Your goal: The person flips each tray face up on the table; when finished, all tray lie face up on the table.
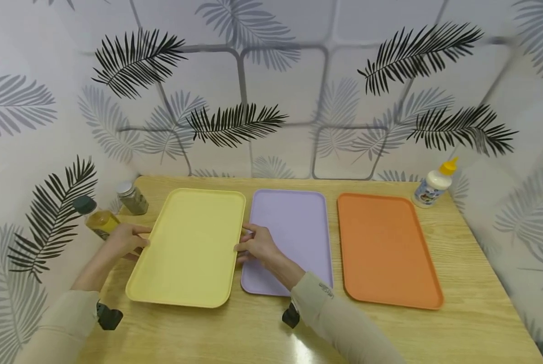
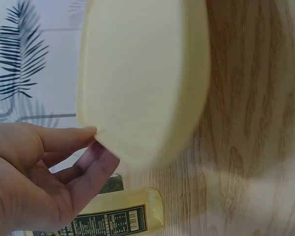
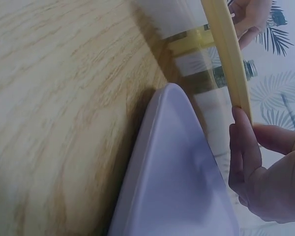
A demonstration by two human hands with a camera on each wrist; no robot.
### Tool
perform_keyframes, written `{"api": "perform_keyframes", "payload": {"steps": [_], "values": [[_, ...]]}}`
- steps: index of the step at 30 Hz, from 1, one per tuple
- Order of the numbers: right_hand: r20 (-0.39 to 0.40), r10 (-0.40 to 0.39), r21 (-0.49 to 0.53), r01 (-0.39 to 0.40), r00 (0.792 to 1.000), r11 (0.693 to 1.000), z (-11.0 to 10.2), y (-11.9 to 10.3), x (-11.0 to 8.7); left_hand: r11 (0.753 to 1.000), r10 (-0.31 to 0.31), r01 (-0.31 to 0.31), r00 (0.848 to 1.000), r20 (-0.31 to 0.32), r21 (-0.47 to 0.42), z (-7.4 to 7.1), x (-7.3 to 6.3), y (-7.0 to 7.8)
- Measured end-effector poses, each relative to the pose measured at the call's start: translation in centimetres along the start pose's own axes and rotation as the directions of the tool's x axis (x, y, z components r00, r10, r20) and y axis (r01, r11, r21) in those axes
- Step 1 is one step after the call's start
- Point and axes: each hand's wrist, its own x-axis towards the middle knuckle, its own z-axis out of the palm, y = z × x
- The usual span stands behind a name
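Both hands hold a yellow tray by its two long sides, raised above the wooden table. The left hand pinches the left rim between thumb and fingers, as the left wrist view shows with the hand at the tray's edge. On the opposite rim, the right hand pinches with its thumb on top and fingers beneath. In the right wrist view the yellow tray appears edge-on, apart from the purple tray lying on the table below the right hand.
The purple tray lies mid-table, with an orange tray to its right. A white glue bottle with a yellow cap stands at the back right. Near the left hand are a spice jar and a bottle of yellow liquid.
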Motion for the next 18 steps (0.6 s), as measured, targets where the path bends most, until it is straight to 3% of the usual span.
{"api": "perform_keyframes", "payload": {"steps": [11, 18], "values": [[-0.024, -0.033, -0.053, 0.032, 0.999, 0.998, 1.3, -0.3, 1.3, 0.989, 0.061, -0.058, 0.998, -0.018, 0.136, 1.1, 2.5, -0.7], [-0.035, -0.048, -0.112, 0.044, 0.998, 0.993, 1.5, -0.3, 2.2, 0.96, 0.108, -0.08, 0.99, -0.09, 0.269, 1.7, 3.4, -1.0]]}}
